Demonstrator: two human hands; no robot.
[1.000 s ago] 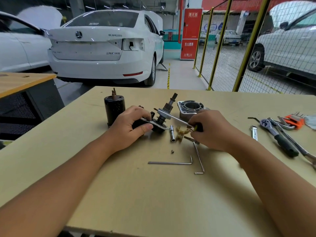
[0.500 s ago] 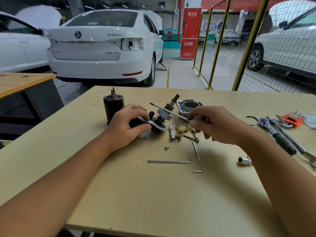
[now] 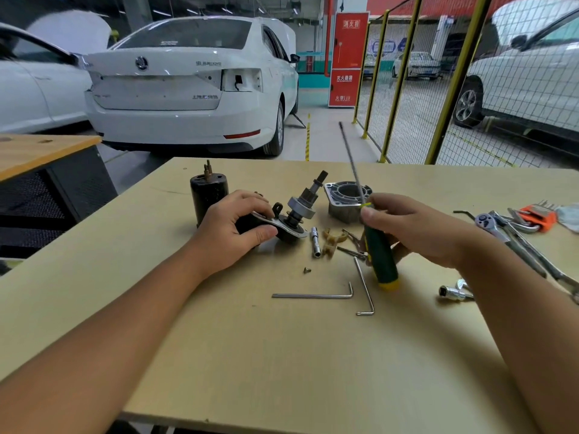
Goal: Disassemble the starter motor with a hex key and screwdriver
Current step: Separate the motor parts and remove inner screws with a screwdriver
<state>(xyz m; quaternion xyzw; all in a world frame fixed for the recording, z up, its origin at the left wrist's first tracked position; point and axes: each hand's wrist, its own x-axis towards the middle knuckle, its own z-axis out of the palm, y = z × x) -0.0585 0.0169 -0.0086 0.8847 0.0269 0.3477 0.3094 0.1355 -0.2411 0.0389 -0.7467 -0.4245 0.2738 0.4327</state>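
Starter motor subassembly (image 3: 289, 216) lies at frame centre on the surface (image 3: 282, 355), tipped so its shaft runs up and to the right, ending near the grey housing (image 3: 346, 198). Left hand (image 3: 233, 231) holds it down from the left: fingers curled over the dark body and flange plate, thumb pressed along the near edge, a firm wrapped grip. Right hand (image 3: 416, 228) sits just right of centre, holding the screwdriver (image 3: 377, 249) high on its green handle, close to the shank; thumb and fingertips pinch it, the rest of the hand loosely closed around. Tool's long axis stands nearly upright, blade pointing up toward upper centre of frame, yellow butt hanging low, near the surface; cannot tell whether it touches. So the blade faces away from the work; the subassembly lies left of and slightly above the right hand's grip, apart from it, with a small socket (image 3: 315, 242) and tan plastic piece (image 3: 331, 241) between. Judgement: the tool wants reversing in the hand before the tip can meet any fastener on the flange. Two hex keys (image 3: 313, 296) lie below centre, untouched, a loose screw (image 3: 307, 270) just above them.
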